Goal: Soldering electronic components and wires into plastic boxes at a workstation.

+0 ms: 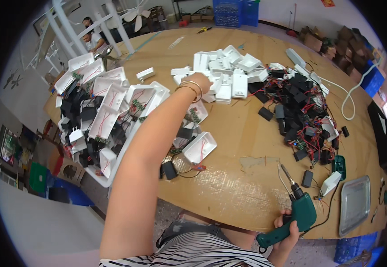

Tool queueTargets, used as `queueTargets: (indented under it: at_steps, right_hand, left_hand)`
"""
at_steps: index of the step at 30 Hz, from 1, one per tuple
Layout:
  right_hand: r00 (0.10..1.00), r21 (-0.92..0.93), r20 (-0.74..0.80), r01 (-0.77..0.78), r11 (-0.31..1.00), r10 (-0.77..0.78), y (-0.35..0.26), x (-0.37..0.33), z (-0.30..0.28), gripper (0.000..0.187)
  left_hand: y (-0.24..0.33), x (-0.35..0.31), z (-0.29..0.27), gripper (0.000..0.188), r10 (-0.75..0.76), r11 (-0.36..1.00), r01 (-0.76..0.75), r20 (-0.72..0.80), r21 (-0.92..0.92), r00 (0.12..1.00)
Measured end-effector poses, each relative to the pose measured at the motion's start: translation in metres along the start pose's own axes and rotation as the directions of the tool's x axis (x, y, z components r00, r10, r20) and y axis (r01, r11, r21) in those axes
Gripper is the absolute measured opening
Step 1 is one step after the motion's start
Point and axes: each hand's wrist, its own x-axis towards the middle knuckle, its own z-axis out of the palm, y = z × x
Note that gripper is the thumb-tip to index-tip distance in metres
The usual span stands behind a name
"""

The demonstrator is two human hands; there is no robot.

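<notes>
My right hand (287, 233) is wrapped round the handle of a green soldering gun (303, 211), its metal tip angled up and left over the table. Stretched far forward, my left hand (201, 82) is at the near-left edge of a heap of white plastic casings (223, 64). Its fingers are turned away, so what they grip, if anything, is hidden. Beneath my left forearm, several open white casings with red wires and green circuit boards lie about; one open casing (199, 148) rests near a black box-shaped part (169, 170).
A white tub (109, 180) at left overflows with casings and black parts. At right spreads a heap of black parts with wires (298, 95). A metal tray (354, 205) sits near the right edge. A cord (336, 196) trails from the soldering gun. Two people (93, 38) are at far left.
</notes>
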Motion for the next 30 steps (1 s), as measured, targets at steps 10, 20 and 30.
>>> queueTargets:
  at_steps: [10,20,30]
  right_hand:
    - [0.998,0.048,-0.045,-0.030,0.998,0.032,0.001,-0.005,-0.005,0.051]
    - [0.995,0.179,0.082,0.039,0.983,-0.054,0.002,0.002,-0.018,0.045]
    - [0.990,0.211,0.110,0.060,0.976,-0.085,0.000,0.004,-0.020,0.043]
  left_hand:
    - [-0.021,0.037,0.002,0.036,0.059,0.985,-0.129,-0.478,-0.115,0.876]
    - [0.067,-0.166,0.025,0.046,0.551,0.532,-0.175,0.182,-0.829,0.814]
    - [0.093,-0.216,0.033,0.042,0.773,0.516,-0.603,0.026,-0.609,0.634]
